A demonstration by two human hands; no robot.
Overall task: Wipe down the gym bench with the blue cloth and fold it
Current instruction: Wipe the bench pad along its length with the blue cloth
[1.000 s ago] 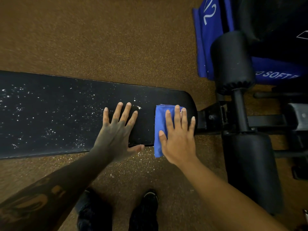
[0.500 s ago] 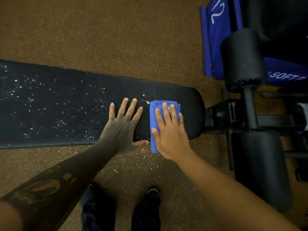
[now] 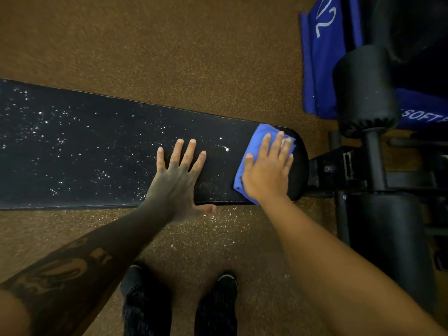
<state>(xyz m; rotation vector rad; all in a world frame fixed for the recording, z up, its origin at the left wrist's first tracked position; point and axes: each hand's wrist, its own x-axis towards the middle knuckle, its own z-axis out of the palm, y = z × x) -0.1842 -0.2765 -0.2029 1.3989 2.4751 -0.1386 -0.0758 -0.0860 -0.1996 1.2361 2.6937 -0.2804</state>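
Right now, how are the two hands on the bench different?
The right hand presses on the blue cloth; the left hand lies bare on the bench. The right hand is near the bench's rounded end; the left hand sits among white specks. Both are flat, palms down.

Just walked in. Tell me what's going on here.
A person is wiping a black gym bench. The right hand presses a blue cloth flat on the bench's rounded end; the left hand rests spread on the pad beside it. White specks cover most of the pad to the left.
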